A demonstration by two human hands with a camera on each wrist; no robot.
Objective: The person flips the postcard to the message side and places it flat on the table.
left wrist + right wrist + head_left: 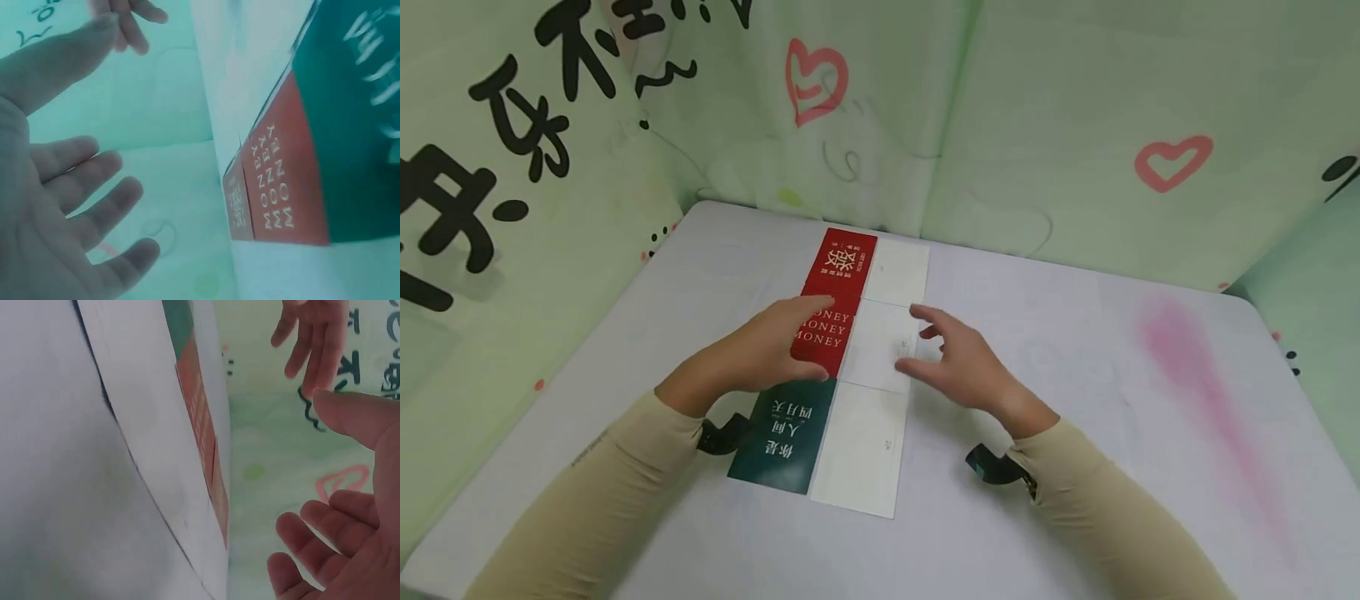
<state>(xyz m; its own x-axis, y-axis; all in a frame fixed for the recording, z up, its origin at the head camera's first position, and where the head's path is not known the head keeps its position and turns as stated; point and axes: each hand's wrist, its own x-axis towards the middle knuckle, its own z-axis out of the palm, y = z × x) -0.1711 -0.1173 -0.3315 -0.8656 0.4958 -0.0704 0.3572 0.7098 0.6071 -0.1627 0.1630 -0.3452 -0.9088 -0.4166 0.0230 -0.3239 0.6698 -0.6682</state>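
Three printed cards form a column on the white table: a red card with gold characters (844, 257), a red card reading MONEY (822, 333) and a dark green card with white characters (786, 442). Against their right side lie three white cards, a far one (901, 271), a middle one (876, 354) and a near one (859, 454). My left hand (767, 346) hovers over the left edge of the MONEY card, fingers spread and holding nothing. Above the right edge of the middle white card, my right hand (958, 358) is held with loosely bent fingers, also holding nothing.
Behind the white table (1075, 467) hangs a pale green curtain (1037, 125) with hearts and black characters drawn on it. A pink stain (1187, 358) marks the table's right part. Dark wrist cameras sit under both wrists.
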